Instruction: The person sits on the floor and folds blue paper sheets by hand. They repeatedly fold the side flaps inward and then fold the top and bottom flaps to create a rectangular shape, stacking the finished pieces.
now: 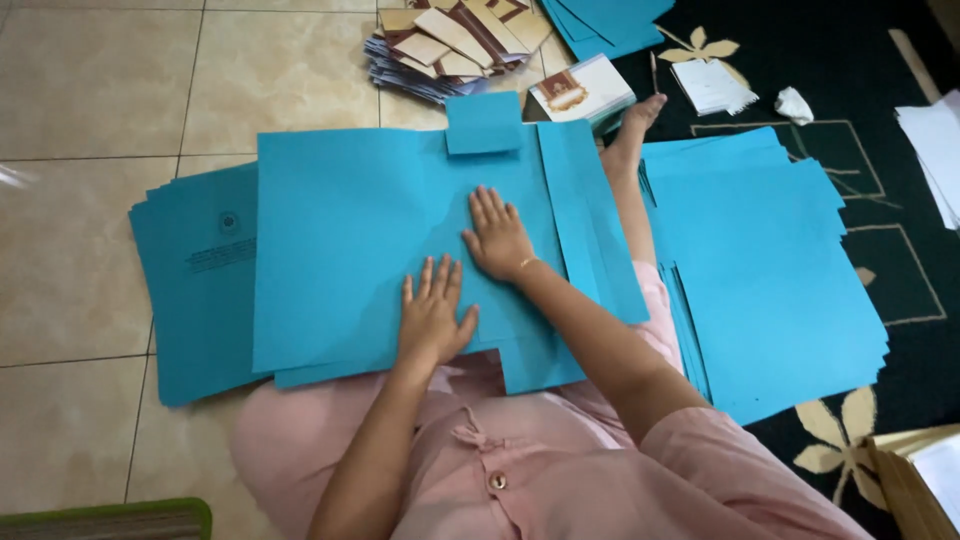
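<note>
The blue folder sheet (pixel 370 240) lies flat over the lap and tiled floor (pixel 90 90), its right flap (pixel 590 220) already creased over, the small top tab (pixel 483 122) standing unfolded. Left hand (pixel 432 318) and right hand (pixel 497 236) press it open-palmed, gripping nothing. Blue stacks wait at left (pixel 190 290) and right (pixel 770 280)

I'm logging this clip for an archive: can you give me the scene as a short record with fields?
setting: person seated on tiled floor beside a dark patterned rug
left hand: flat, palm down on the blue folder sheet
right hand: flat on the same sheet, near its folded flap
left stack: blue sheets under it
right stack: blue sheets on the rug
top: brown and cream cards, white papers
</note>
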